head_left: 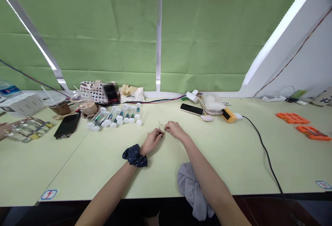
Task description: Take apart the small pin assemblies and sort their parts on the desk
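My left hand (153, 140) and my right hand (174, 129) meet at the middle of the pale green table (233, 163). Both are closed in a pinch around a tiny thing with a thin wire (159, 126) sticking up between them; I cannot make out what it is. A dark dotted scrunchie (135, 155) sits on my left wrist. Just beyond the hands lies a row of several clear tubes with white caps (116, 117).
A grey cloth (192, 189) hangs over the front edge. Drink cups (83, 104), a black phone (67, 125) and a glass box (26, 129) lie left. Another phone (192, 109), a plastic box (212, 102), an orange device (228, 115), a black cable (267, 156) and orange parts (303, 124) lie right.
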